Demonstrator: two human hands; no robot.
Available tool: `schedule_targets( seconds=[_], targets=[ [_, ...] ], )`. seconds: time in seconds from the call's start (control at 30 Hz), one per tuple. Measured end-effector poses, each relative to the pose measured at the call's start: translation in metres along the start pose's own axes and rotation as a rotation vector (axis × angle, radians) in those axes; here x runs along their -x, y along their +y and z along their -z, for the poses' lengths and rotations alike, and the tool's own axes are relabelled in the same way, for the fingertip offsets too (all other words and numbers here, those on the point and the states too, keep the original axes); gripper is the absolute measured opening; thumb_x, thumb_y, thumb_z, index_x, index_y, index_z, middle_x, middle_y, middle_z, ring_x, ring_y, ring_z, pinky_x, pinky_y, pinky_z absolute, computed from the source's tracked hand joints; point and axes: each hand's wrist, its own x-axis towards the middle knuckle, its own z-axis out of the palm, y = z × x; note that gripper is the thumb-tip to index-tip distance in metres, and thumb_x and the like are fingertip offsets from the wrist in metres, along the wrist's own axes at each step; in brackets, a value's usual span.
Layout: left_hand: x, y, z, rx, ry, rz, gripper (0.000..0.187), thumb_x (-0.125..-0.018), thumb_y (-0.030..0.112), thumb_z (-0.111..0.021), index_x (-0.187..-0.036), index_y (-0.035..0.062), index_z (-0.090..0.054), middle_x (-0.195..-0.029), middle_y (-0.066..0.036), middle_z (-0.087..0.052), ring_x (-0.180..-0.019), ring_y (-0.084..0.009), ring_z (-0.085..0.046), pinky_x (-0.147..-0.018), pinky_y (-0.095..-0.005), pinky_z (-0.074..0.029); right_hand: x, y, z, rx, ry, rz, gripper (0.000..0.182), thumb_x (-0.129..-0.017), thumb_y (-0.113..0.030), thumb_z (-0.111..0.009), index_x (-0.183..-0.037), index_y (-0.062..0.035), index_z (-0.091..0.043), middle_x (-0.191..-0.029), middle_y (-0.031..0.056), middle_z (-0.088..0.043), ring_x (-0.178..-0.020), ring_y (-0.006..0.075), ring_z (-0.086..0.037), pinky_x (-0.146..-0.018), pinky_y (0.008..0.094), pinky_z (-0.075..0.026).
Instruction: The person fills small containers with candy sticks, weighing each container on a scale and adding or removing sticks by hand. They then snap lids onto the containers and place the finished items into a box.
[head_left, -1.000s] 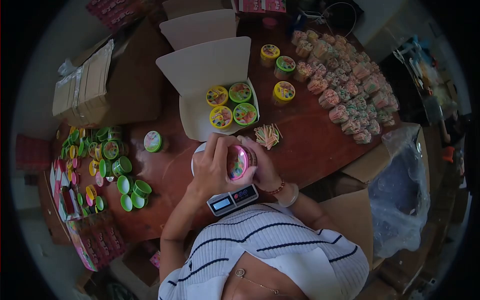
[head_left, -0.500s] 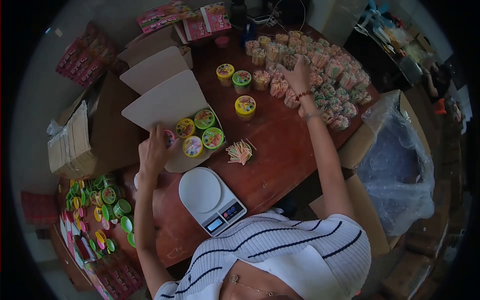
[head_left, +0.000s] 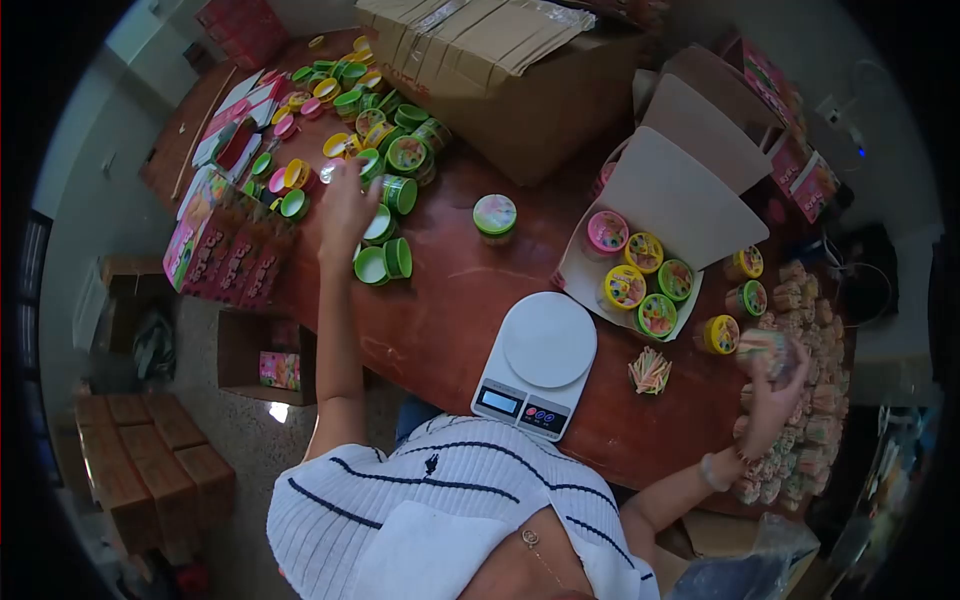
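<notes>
My left hand [head_left: 350, 212] reaches over the pile of green, yellow and pink plastic lids and tubs [head_left: 405, 152]. Its fingers look apart, with the tips among the pieces. At the far right, my right hand [head_left: 780, 385] is closed around a bundle of thin pastel sticks [head_left: 764, 347], blurred by motion, above many similar bundles [head_left: 800, 440]. A white kitchen scale [head_left: 550, 340] lies before me with nothing on its plate. Beside it is a loose heap of sticks [head_left: 650, 371]. One closed green tub [head_left: 494, 217] stands alone in mid-table.
An open white carton [head_left: 690, 195] holds several closed tubs with pink, yellow and green lids. More closed tubs [head_left: 720, 334] stand right of it. A large brown box [head_left: 520, 90] sits at the back, and pink printed boxes [head_left: 225, 245] at the left edge.
My view has swung left. My left hand has moved from the white carton to the lids and tubs, leaving the pink-lidded tub in the carton. My right hand now holds a stick bundle.
</notes>
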Motion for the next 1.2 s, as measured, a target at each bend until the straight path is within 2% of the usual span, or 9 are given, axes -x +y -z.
schedule_targets(
  seconds=[0.13, 0.27, 0.37, 0.47, 0.5, 0.57, 0.7, 0.87, 1.2],
  targets=[
    [-0.033, -0.155, -0.051, -0.094, -0.043, 0.076, 0.048, -0.084, 0.011, -0.067, -0.13, 0.0035, -0.056, -0.117, -0.032, -0.061, -0.105, -0.0489, -0.062, -0.091, -0.053, -0.052, 0.082, -0.044, -0.092, -0.17, -0.54, -0.05, 0.065, -0.072, -0.004, -0.085, -0.131, -0.004, -0.056, -0.127, 0.011, -0.063, -0.117, 0.0211, -0.061, -0.102, 0.0362, -0.051],
    [-0.067, -0.23, -0.111, -0.072, -0.065, -0.093, 0.085, -0.076, 0.019, -0.083, -0.148, 0.0025, -0.042, -0.128, -0.03, -0.059, -0.121, -0.0457, -0.057, -0.103, -0.0509, -0.047, 0.129, -0.031, -0.164, 0.026, -0.627, 0.199, 0.075, -0.065, -0.008, -0.091, -0.131, -0.0036, -0.055, -0.124, 0.0133, -0.063, -0.116, 0.0263, -0.063, -0.1, 0.0372, -0.051],
    [-0.076, -0.25, -0.134, 0.013, -0.026, -0.129, 0.073, -0.081, 0.023, -0.08, -0.142, 0.0005, -0.048, -0.131, -0.029, -0.058, -0.121, -0.0472, -0.056, -0.101, -0.0499, -0.048, 0.142, -0.026, -0.175, 0.038, -0.572, 0.201, 0.085, -0.063, -0.015, -0.093, -0.137, -0.0044, -0.053, -0.125, 0.0164, -0.061, -0.12, 0.035, -0.058, -0.102, 0.0422, -0.048],
    [-0.058, -0.201, -0.076, -0.053, -0.164, 0.123, 0.067, -0.082, 0.028, -0.081, -0.136, -0.0006, -0.053, -0.125, -0.031, -0.059, -0.114, -0.0487, -0.059, -0.097, -0.0503, -0.05, 0.137, -0.029, -0.151, -0.072, -0.52, 0.131, 0.099, -0.065, -0.022, -0.096, -0.147, -0.0023, -0.043, -0.135, 0.0177, -0.059, -0.128, 0.0317, -0.057, -0.11, 0.0411, -0.047],
    [-0.045, -0.192, -0.07, -0.144, 0.092, 0.07, 0.069, -0.084, 0.036, -0.081, -0.135, -0.002, -0.054, -0.123, -0.031, -0.061, -0.111, -0.0485, -0.06, -0.095, -0.0497, -0.051, 0.134, -0.024, -0.139, -0.077, -0.479, 0.105, 0.098, -0.066, -0.022, -0.096, -0.147, -0.002, -0.044, -0.136, 0.0178, -0.059, -0.128, 0.0304, -0.058, -0.109, 0.0415, -0.048],
    [-0.04, -0.164, -0.035, -0.144, 0.157, -0.027, 0.074, -0.087, 0.043, -0.08, -0.133, -0.009, -0.055, -0.124, -0.031, -0.064, -0.113, -0.0415, -0.065, -0.094, -0.0451, -0.052, 0.128, -0.019, -0.117, -0.105, -0.403, 0.048, 0.091, -0.07, -0.019, -0.094, -0.146, -0.0005, -0.046, -0.136, 0.0171, -0.06, -0.125, 0.0265, -0.061, -0.107, 0.0408, -0.051],
    [0.003, -0.058, 0.025, 0.463, 0.013, 0.02, 0.056, -0.098, 0.03, -0.071, -0.137, -0.0064, -0.053, -0.126, -0.014, -0.065, -0.111, -0.0202, -0.063, -0.098, -0.034, -0.049, 0.12, -0.003, -0.092, -0.157, -0.261, -0.098, 0.071, -0.081, -0.003, -0.084, -0.143, 0.0009, -0.049, -0.13, 0.0148, -0.062, -0.118, 0.0217, -0.062, -0.104, 0.0352, -0.051],
    [0.056, 0.015, 0.045, 0.752, -0.193, 0.069, 0.056, -0.096, 0.026, -0.073, -0.141, -0.0009, -0.053, -0.13, -0.015, -0.061, -0.117, -0.0234, -0.061, -0.103, -0.0369, -0.047, 0.117, -0.003, -0.095, -0.139, -0.222, -0.135, 0.053, -0.089, 0.003, -0.073, -0.138, 0.0022, -0.053, -0.128, 0.0147, -0.063, -0.118, 0.0196, -0.062, -0.104, 0.0342, -0.051],
    [0.107, 0.079, 0.024, 0.477, -0.503, -0.172, 0.062, -0.083, 0.02, -0.082, -0.138, 0.0085, -0.057, -0.124, -0.015, -0.059, -0.112, -0.0305, -0.063, -0.097, -0.0404, -0.052, 0.123, -0.013, -0.115, -0.133, -0.307, -0.123, 0.047, -0.09, 0.0, -0.074, -0.134, 0.0004, -0.059, -0.124, 0.0127, -0.067, -0.114, 0.0191, -0.066, -0.099, 0.0328, -0.054]
  ],
)
